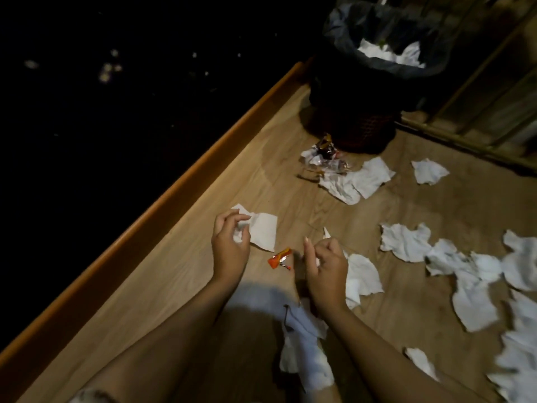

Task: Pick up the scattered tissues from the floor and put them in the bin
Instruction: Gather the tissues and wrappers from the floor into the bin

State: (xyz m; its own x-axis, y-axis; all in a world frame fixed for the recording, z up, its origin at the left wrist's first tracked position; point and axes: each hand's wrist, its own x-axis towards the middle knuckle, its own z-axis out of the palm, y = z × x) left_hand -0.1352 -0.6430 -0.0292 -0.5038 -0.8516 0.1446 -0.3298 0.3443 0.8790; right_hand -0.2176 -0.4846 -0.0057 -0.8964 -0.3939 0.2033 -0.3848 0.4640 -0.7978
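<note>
White tissues lie scattered over the wooden floor. My left hand has its fingers closed on one flat tissue near the raised orange edge. My right hand is curled and pinches the tip of another tissue that hangs down to the floor. More tissues lie in a pile at the right and two near the bin. The black-lined bin stands at the top, with white tissues inside.
An orange wrapper lies between my hands. Crumpled wrappers sit at the bin's foot. A raised orange wooden edge borders the floor on the left, dark ground beyond. A railing runs at the right. A white cloth lies under my arms.
</note>
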